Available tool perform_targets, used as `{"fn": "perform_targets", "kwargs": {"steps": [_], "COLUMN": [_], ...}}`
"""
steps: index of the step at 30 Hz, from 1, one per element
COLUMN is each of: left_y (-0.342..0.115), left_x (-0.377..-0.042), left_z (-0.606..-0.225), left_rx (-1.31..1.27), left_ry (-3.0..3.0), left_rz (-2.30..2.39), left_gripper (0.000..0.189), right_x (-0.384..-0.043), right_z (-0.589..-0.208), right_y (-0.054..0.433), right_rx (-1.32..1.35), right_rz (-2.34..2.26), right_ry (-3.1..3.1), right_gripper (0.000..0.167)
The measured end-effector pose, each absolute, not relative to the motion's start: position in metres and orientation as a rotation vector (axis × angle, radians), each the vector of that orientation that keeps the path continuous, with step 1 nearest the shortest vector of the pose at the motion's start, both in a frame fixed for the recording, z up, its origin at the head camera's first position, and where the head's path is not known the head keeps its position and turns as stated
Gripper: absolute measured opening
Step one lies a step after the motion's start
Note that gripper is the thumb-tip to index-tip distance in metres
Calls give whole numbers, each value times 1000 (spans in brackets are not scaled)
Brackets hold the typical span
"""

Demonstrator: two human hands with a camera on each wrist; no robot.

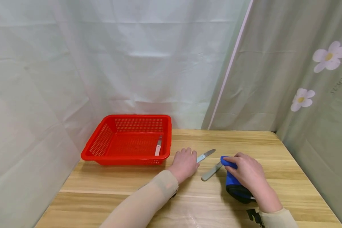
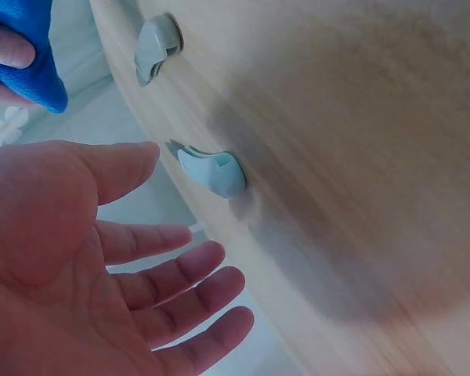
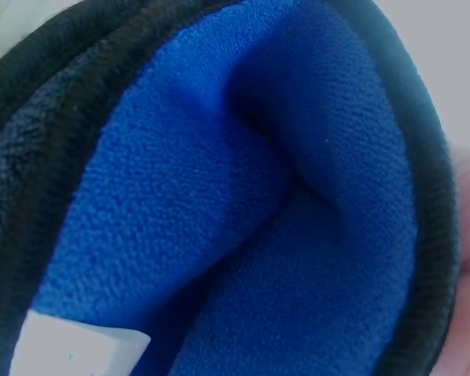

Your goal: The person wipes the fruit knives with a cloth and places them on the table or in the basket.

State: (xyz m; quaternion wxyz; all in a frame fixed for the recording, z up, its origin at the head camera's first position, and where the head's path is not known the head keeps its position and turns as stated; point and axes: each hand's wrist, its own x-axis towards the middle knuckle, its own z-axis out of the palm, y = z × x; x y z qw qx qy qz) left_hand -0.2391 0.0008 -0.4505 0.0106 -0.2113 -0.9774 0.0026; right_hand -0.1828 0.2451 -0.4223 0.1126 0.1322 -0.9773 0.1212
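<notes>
My left hand (image 1: 185,163) is over the table with its fingers loosely extended. Beside it lies a folding knife (image 1: 205,155) with a pale blue handle and its blade out; in the left wrist view a gap shows between the fingers and that handle. My right hand (image 1: 248,171) grips a folded blue cloth (image 1: 233,180) with black edging between thumb and fingers. In the right wrist view the cloth (image 3: 164,196) fills most of the picture, a white tag on it. A grey-handled knife (image 1: 212,172) lies between the hands, its far end hidden by the cloth.
A red plastic basket (image 1: 126,161) with slotted walls stands at the back left. Inside it lies a small pale-handled utensil (image 1: 158,146) with a metal end. The wooden table (image 1: 102,186) backs onto a hanging curtain (image 1: 148,63), which also runs along both sides.
</notes>
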Motion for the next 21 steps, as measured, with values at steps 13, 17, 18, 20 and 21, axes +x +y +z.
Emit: {"fn": "perform_targets", "kwargs": {"steps": [13, 17, 18, 20, 21], "left_y": [17, 21, 22, 23, 24], "left_x": [-253, -255, -256, -258, -259], "left_z": [-457, -458, -459, -460, -461], "left_rx": [-682, -667, -661, -652, -647], "left_ry": [-3077, -3088, -3089, -3090, -3088], "left_rz": [-25, 2, 5, 20, 28], "left_gripper": [36, 35, 35, 35, 35], "right_x": [-186, -186, -185, -185, -185], "right_z": [-421, -422, -422, -422, -422], "right_y": [246, 248, 248, 249, 249], "right_rx": [386, 384, 382, 381, 381], "right_rz": [347, 356, 359, 360, 362], "right_ry": [-2883, -2885, -2886, -2884, -2881], "right_gripper": [35, 35, 35, 35, 35]}}
